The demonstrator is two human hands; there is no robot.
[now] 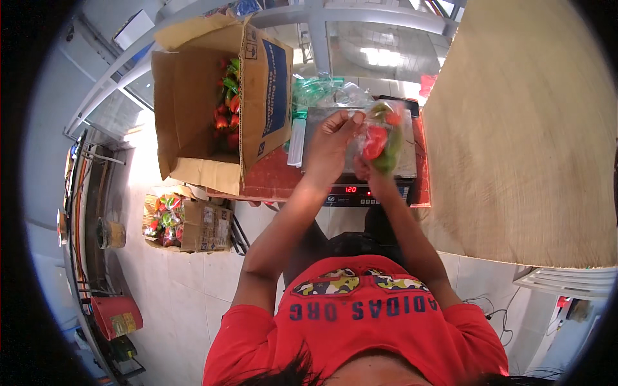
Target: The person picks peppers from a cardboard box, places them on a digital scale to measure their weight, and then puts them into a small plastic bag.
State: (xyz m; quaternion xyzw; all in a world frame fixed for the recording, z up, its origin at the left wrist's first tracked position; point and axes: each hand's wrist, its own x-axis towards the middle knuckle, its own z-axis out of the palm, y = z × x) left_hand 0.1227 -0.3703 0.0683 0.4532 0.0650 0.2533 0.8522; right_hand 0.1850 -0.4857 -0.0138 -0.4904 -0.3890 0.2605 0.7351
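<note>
A clear plastic bag of red and green peppers is held up over a digital scale. At the bag's upper left edge, my left hand is closed, with thumb and fingers pinched on the plastic. My right hand grips the bag low down; the peppers hide part of its fingers. Red digits glow on the scale's front panel, just below my hands. Crumpled clear and green plastic bags lie behind the scale.
A large open cardboard box with loose red and green peppers stands left on the red table. On the floor, a smaller carton holds bagged peppers. A big wooden board borders the right side.
</note>
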